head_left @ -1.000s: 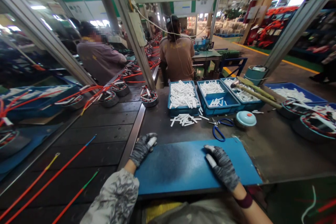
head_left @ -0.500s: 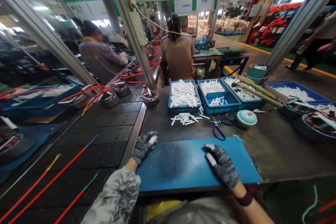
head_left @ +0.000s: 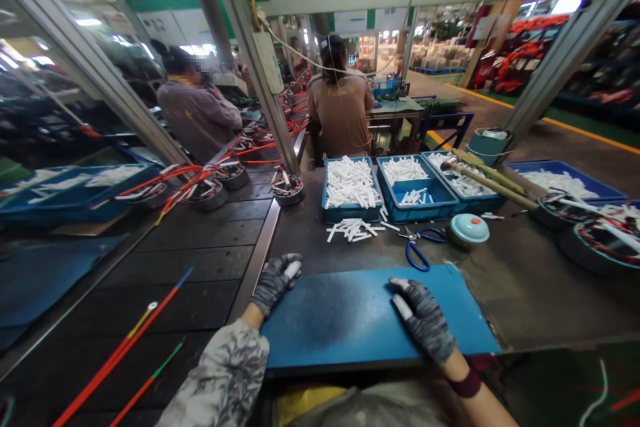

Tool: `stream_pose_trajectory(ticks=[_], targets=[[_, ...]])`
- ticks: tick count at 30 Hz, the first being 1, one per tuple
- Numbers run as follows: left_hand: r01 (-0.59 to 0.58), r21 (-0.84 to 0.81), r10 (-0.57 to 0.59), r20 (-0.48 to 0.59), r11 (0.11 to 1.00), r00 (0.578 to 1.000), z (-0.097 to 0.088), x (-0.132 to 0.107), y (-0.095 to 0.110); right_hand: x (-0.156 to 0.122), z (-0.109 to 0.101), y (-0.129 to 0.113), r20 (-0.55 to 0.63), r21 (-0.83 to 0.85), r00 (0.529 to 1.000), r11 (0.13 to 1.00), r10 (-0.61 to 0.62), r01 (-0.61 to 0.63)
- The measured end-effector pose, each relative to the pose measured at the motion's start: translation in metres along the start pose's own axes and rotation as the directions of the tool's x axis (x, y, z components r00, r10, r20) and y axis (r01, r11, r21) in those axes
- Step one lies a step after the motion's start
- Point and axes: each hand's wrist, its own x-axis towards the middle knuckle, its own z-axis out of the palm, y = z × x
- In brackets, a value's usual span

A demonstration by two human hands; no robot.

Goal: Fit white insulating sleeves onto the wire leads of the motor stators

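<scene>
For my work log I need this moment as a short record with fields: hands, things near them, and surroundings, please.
Left hand: gloved, fingers curled, on the blue mat's left edge
Right hand: gloved, flat on the mat, holding nothing
Behind mat: scissors, loose white tubes, round lid
Bins: three blue, with white tubes
Belt: at left, red wires on it
People: two ahead, facing away

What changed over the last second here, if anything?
The coloured wires on the conveyor belt drifted nearer the person, and a wound part at its far left passed out of view. Left hand and right hand stayed resting at the blue mat.
</scene>
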Motion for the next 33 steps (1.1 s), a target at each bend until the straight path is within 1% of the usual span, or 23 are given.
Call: stream_pose_trajectory(ticks=[6, 13, 18, 21, 27, 33], targets=[[-0.004, 0.009, 0.004, 0.011, 1.000, 1.000, -0.001, -0.001, 0.002, -0.002, 0.000, 0.000, -0.003, 0.026, 1.000, 1.000, 0.014, -0.014], [-0.024, 0.017, 0.024, 0.012, 1.000, 1.000, 0.000, -0.005, 0.009, 0.000, -0.004, -0.003, 0.016, 0.011, 1.000, 1.000, 0.020, -0.021], [-0.022, 0.005, 0.022, 0.017, 1.000, 1.000, 0.003, -0.007, 0.010, 0.003, -0.013, -0.002, 0.083, 0.005, 0.996, 1.000, 0.016, -0.016], [-0.019, 0.000, 0.019, 0.019, 1.000, 1.000, 0.004, -0.008, 0.010, 0.005, -0.017, 0.000, 0.099, -0.001, 0.995, 1.000, -0.007, 0.007], [-0.037, 0.017, 0.037, 0.020, 0.999, 0.999, 0.004, -0.011, 0.013, 0.005, -0.016, -0.003, 0.069, -0.021, 0.996, 0.998, -0.057, 0.059], [-0.045, 0.024, 0.045, 0.030, 0.999, 0.999, 0.003, -0.012, 0.011, -0.010, -0.026, -0.016, 0.015, -0.020, 1.000, 1.000, -0.016, 0.017]])
